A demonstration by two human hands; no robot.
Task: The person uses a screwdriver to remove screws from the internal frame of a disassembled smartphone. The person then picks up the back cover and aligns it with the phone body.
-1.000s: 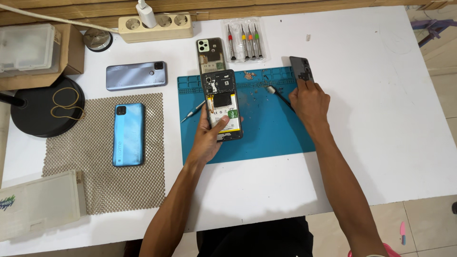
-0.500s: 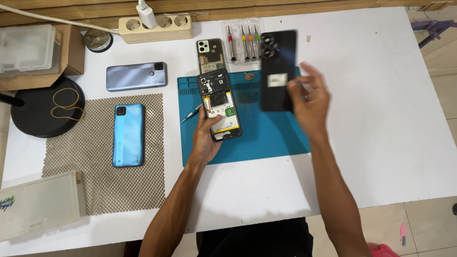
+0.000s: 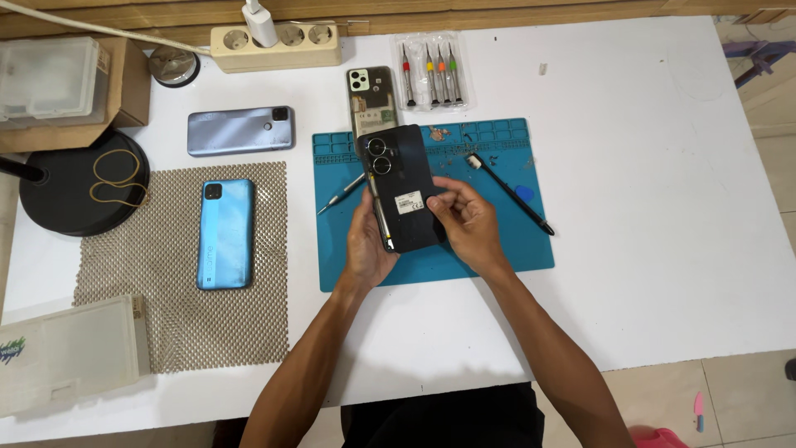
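Hands: left (image 3: 365, 241), right (image 3: 466, 220) both grasping black phone back cover (image 3: 404, 189); screwdrivers in clear case (image 3: 429, 70).

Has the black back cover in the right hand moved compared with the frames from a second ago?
Yes. The black back cover has gone left, from the blue mat's right part to its left part, now held by the right hand and left hand.

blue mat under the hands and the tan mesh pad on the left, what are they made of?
Blue mat: probably silicone or soft rubber; matte, with moulded compartments along its top edge. Mesh pad: looks like foam-coated non-slip netting; open weave, dull tan, lying limp and flat. Neither can be confirmed by sight alone.
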